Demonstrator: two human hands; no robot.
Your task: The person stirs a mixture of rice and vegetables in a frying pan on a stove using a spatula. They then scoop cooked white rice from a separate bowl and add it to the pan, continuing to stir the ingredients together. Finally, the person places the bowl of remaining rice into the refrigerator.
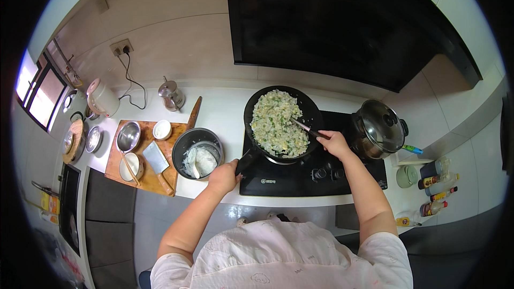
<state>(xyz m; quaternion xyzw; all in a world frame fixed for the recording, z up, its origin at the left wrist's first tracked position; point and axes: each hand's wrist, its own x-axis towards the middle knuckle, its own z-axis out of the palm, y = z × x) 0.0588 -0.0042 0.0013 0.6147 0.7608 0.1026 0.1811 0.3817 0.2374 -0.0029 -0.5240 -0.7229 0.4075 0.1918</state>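
Observation:
My left hand (224, 176) is closed around the black handle of a frying pan (310, 106). The pan sits on the left part of the black gas stove (300, 183). Fried rice (278, 123) with chopped greens and yellow bits fills most of it. In my right hand (334, 143) is the dark grip of a long-handled metal cooking utensil (303, 126). It slants in from the right side of the pan; its head is buried in the rice, so its shape is hidden. Beside my left hand stands a dark inner pot (184, 137) with white rice and a white spoon (196, 171).
Right of the pan is a lidded pot (378, 128). A wooden board (113, 168) at left bears a cleaver (156, 157), metal bowl (128, 137) and white bowls. A metal jug (171, 95) stands behind. Bottles (432, 207) and a jar (407, 176) fill the right end. A range hood (321, 27) overhangs.

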